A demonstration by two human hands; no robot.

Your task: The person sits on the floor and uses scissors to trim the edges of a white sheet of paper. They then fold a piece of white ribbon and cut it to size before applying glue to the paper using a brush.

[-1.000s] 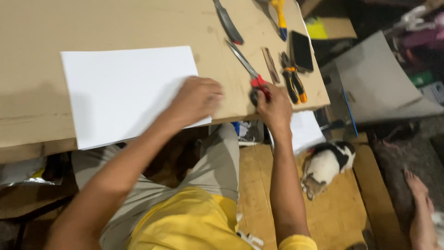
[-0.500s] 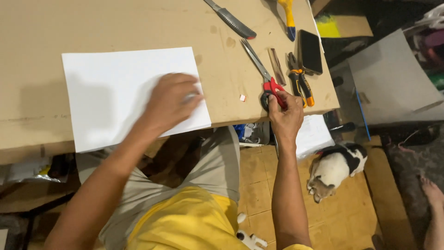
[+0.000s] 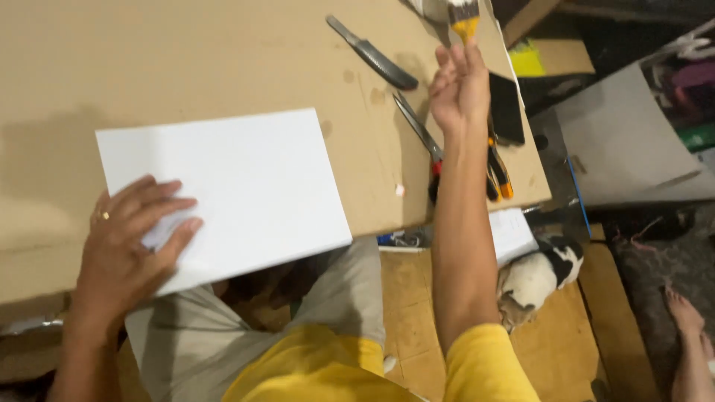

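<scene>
Left hand spread flat on a white rectangular paper sheet overhanging the near edge of the brown cardboard-topped desk, right hand reaching toward the far right corner, fingers loosely open just below a yellow-handled paintbrush, red-handled scissors beside the forearm.

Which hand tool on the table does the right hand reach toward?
The yellow-bristled paintbrush at the far edge, at the right hand's fingertips; the knife and scissors lie nearer.
</scene>
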